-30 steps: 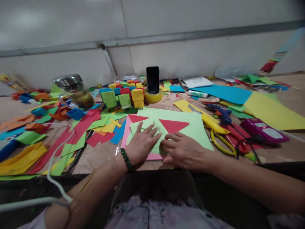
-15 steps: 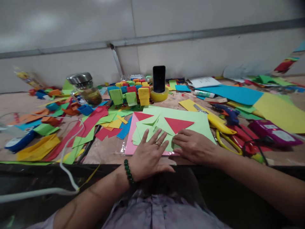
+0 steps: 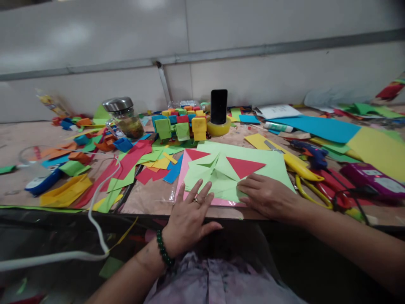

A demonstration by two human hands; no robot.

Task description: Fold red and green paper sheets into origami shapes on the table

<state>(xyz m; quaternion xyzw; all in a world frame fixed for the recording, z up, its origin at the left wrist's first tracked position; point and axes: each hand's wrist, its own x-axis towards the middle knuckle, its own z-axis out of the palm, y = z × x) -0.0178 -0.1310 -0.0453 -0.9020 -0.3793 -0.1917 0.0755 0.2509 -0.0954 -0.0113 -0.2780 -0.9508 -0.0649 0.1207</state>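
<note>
A folded light green paper (image 3: 207,179) with creased points lies on a stack of paper, its underside pink at the left. Two red triangles (image 3: 246,167) show beside its folds. My left hand (image 3: 190,211), with a green bead bracelet and a ring, lies flat with fingers spread over the front left edge of the paper and holds nothing. At the right of the folded piece, my right hand (image 3: 268,196) has its fingers curled together on the light green paper, their tips at its edge. The undersides of those fingers are hidden.
A yellow-handled cutter (image 3: 299,166), a glue gun (image 3: 311,154) and a purple device (image 3: 375,179) with a black cable lie to the right. Behind stand a phone (image 3: 219,106), yellow tape roll (image 3: 219,128), coloured paper blocks (image 3: 182,131) and glass jar (image 3: 126,124). Paper scraps cover the left.
My left hand has slid left and toward me, uncovering more of the folded light green paper. My right hand stays at the same part of the paper. The whole view has shifted slightly.
</note>
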